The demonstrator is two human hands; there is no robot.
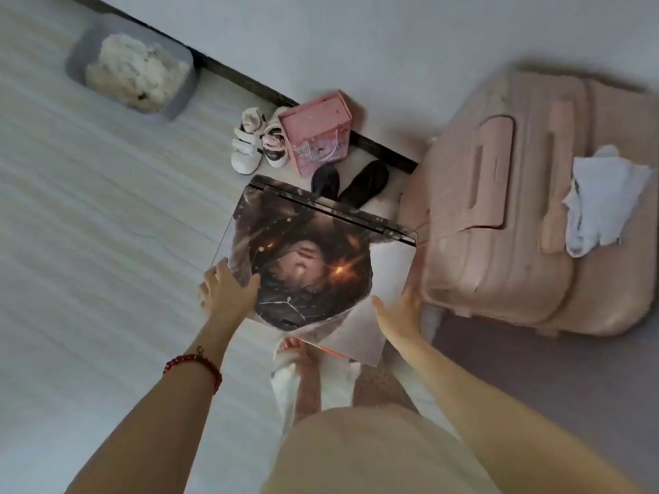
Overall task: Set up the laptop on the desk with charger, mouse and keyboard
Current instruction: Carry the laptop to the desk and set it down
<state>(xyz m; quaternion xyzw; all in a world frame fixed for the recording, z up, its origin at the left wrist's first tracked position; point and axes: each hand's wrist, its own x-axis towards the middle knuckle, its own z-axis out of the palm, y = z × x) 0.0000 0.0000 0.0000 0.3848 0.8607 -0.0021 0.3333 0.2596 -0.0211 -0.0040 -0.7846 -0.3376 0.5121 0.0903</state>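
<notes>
One pink suitcase (499, 208) lies right of one closed laptop (313, 265), which you hold above the floor (89, 244). Two pairs of shoes beyond. Your left hand (224, 290) and right hand (399, 311) each grip its near corners.

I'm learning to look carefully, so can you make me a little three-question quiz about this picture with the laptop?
1. True or false: the laptop is closed.
2. What lies on top of the pink suitcase? A) white cloth B) a mouse C) a shoe
3. Fill in: the red bead bracelet is on the ____ wrist.

Key:
1. True; the left hand and right hand hold its two sides.
2. A, the white cloth.
3. Left.
</notes>
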